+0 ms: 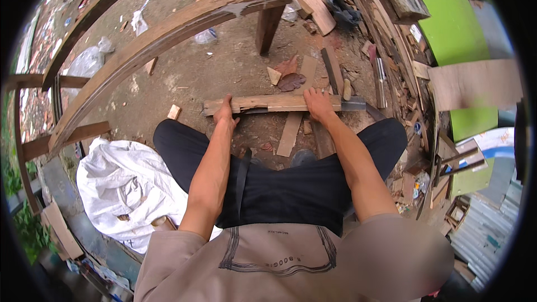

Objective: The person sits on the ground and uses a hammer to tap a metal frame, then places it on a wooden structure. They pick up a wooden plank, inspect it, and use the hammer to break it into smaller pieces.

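Person sits or crouches, legs in dark trousers spread, both arms stretched forward and down to a rough wooden plank (268,103) lying crosswise on the dirt ground (184,72) just ahead of the knees. Left hand (225,113) sits near the plank's left end, fingers wrapped over the near edge, thumb on top, so its grip is clenched on the plank. Right hand (319,104) presses on the right part, palm down, fingers curled over the far edge, also clenched on the plank. Both elbows nearly straight, forearms parallel, wrists bent down. The plank looks stiff, weathered, splintery, with a dark strip or crack along its middle; probably moderate weight, not fragile, not slippery, rough on skin. Best taken near both ends as now, clear of the split part. A dark flat piece (352,104) sticks out at its right end; cannot tell whether it is metal or wood. Under the plank a lighter board (290,134) runs toward the person. Around it: a curved timber frame (162,36) arching across upper left, an upright post (270,22), a white sack (126,184) beside the left thigh, scrap offcuts (330,67) and a dry leaf (291,81) beyond, and a green panel (453,28) at right.
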`<state>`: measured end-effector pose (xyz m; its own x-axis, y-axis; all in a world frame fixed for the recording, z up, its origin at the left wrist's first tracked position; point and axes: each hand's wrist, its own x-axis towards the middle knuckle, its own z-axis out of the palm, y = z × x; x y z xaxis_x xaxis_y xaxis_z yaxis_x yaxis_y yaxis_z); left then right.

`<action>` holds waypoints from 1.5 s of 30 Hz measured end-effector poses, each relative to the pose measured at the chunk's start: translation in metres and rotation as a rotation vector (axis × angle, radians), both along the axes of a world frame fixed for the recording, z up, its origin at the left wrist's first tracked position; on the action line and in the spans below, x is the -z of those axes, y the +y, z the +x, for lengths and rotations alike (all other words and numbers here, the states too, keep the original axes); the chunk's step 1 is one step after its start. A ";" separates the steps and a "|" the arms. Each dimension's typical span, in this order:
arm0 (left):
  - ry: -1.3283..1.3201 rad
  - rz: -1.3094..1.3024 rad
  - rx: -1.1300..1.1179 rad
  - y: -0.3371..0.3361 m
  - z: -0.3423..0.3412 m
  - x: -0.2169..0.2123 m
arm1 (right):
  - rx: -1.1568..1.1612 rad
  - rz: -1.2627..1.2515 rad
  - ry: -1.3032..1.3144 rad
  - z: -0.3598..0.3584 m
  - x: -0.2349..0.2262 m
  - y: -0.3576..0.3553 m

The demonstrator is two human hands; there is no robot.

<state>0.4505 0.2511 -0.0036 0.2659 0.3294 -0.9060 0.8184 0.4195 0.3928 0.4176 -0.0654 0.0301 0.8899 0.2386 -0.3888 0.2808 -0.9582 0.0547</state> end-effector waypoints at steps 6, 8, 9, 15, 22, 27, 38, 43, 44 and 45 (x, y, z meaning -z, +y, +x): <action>0.151 0.420 0.023 0.007 -0.014 -0.009 | 0.049 0.008 0.126 0.002 -0.007 0.002; -0.009 0.587 -0.007 0.018 -0.018 -0.008 | -0.007 0.014 0.104 0.001 -0.002 -0.003; -0.095 0.663 -0.018 0.022 -0.018 -0.006 | -0.030 0.010 0.088 0.001 0.003 -0.008; 0.012 0.575 0.759 0.075 0.028 0.008 | -0.143 0.027 0.116 0.010 0.006 -0.016; -0.070 0.547 0.603 0.109 0.027 0.041 | -0.017 0.067 0.157 0.008 -0.022 -0.037; -0.140 0.398 0.526 0.132 0.027 0.057 | -0.073 0.128 0.116 0.005 -0.010 -0.044; -0.058 0.645 0.810 0.121 0.025 0.036 | -0.086 0.182 0.099 0.007 -0.008 -0.024; -0.012 0.700 0.870 0.115 0.027 0.022 | -0.112 0.171 0.089 0.006 -0.010 -0.025; -0.004 0.729 0.892 0.112 0.026 0.017 | -0.099 0.154 0.103 0.006 -0.010 -0.022; 0.004 0.758 0.914 0.110 0.025 0.013 | -0.084 0.137 0.117 0.006 -0.010 -0.020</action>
<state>0.4755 0.3609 -0.0170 0.6786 0.4714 -0.5632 0.6955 -0.6591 0.2863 0.4232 -0.0850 0.0406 0.8149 0.3684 -0.4474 0.3572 -0.9272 -0.1128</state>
